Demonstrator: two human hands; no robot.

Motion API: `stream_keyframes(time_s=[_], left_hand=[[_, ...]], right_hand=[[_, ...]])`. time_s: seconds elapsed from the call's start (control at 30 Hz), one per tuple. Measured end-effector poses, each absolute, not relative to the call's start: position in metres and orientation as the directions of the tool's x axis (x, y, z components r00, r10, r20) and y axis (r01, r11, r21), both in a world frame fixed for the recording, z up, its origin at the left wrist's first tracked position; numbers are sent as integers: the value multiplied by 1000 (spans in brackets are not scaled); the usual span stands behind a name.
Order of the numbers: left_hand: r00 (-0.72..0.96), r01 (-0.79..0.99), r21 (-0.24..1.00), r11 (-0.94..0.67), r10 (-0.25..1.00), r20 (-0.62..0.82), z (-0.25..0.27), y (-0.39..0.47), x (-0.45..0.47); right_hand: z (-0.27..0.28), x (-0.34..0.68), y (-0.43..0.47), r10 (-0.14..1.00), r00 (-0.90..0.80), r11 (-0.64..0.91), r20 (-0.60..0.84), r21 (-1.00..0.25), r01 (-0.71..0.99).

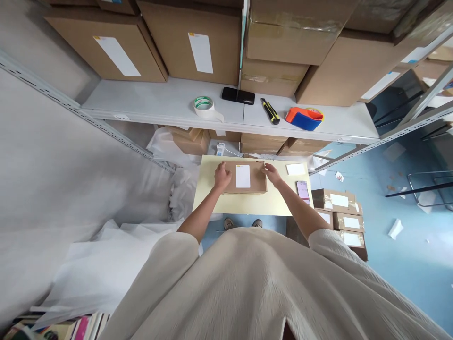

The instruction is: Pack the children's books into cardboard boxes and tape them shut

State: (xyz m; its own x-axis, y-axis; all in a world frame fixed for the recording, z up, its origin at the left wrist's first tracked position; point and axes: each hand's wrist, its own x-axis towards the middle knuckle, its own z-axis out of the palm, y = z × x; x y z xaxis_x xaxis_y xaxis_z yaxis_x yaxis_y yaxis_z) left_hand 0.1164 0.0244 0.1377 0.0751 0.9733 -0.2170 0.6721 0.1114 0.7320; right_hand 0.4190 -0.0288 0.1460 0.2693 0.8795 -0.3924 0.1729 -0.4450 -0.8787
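While flat, label [243,176] uppermost, cardboard box [257,180] lengthwise left to right, fingers [268,168] at both ends, grasp unclear.

Box [256,180]: matt brown cardboard; label [242,176] smooth paper. Worktop [208,203] smooth, dull. Shelf [141,100] metal, soft sheen. Black phone [238,95] glossy. Cutter [270,111]: plastic-looking handle. Shirt [240,283]: matt cloth, crinkled. Floor [406,198] smooth, faintly shiny.

No text is readable — labels [242,176] on cartons [257,178] included.
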Motion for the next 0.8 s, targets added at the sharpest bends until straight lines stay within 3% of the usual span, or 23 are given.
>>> stream_keyframes(time_s=[0.23,0.5,0.8], left_hand=[[25,599,775,200,963,-268,153,23,119],[20,519,848,109,990,-140,164,16,120],[66,667,732,140,967,-244,140,-29,93]], right_hand=[[146,416,-43,851,345,-459,-396,-880,122],[158,422,-63,850,484,-324,-206,-930,172],[126,409,-111,782,520,-510,-345,-833,215]])
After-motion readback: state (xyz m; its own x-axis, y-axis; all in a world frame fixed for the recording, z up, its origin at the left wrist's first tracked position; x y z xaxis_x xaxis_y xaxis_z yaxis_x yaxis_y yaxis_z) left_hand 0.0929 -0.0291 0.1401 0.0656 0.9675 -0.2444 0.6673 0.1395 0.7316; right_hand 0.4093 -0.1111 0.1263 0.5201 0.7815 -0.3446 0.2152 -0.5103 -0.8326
